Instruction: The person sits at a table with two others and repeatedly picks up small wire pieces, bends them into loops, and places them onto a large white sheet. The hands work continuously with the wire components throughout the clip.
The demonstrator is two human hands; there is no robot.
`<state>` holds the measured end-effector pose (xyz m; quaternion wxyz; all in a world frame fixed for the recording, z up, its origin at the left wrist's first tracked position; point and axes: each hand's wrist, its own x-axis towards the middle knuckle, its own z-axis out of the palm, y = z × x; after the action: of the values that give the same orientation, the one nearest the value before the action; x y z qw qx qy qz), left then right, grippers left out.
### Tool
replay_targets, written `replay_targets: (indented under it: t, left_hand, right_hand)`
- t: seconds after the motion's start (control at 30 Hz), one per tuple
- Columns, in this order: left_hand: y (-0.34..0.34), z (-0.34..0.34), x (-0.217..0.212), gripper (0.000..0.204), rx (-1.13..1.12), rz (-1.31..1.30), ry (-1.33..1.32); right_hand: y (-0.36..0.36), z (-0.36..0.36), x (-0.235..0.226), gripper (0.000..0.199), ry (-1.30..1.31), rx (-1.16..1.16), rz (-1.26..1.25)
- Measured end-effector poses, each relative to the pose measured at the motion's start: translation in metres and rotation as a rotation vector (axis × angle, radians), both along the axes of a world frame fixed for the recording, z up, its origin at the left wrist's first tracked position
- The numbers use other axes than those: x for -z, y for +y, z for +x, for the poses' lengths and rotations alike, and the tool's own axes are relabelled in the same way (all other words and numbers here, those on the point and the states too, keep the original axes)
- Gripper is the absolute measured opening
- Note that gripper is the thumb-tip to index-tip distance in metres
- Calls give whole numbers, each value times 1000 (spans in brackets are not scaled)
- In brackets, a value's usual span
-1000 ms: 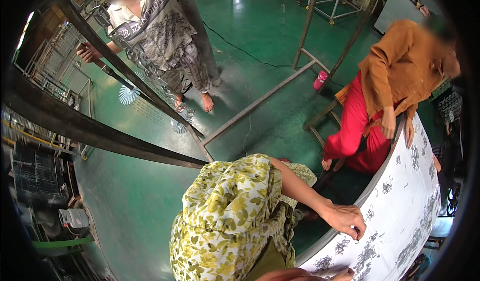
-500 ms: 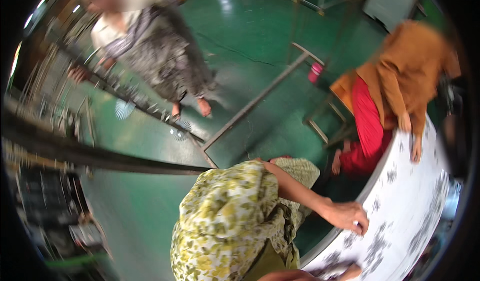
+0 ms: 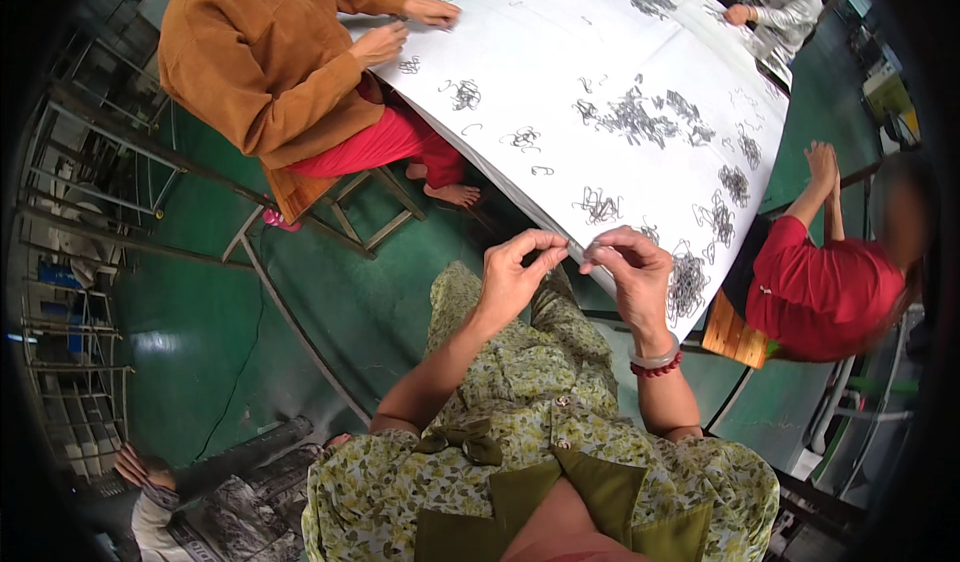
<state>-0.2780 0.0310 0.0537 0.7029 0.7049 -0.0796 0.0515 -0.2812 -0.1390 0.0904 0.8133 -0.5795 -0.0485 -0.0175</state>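
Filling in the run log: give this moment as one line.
left hand: pinching small wire piece | right hand: pinching it too | place: white table edge | wire pieces: scattered

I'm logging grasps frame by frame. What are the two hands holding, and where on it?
The left hand and right hand pinch something tiny between thumb and fingertips at the white table edge; what it is cannot be told.

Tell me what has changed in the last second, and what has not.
The view has swung from the green floor onto the white table. The right hand, earlier flat on the table edge, has lifted; the left hand has come up to meet it, and both fingertips pinch something small at the edge between them; what it is cannot be made out. Unchanged: the person in the orange top sits working at the table, and dark wire pieces lie scattered on it.
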Motion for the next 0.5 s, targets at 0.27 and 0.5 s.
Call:
replay_targets:
  t: [0.27,0.5]
  left_hand:
    - [0,18,-16,12,68,-23,-24]
    - [13,35,-15,11,186,372,-252]
  right_hand:
    - [14,17,-6,7,-72,56,-161]
    - [-2,29,-1,7,59,-67,-241]
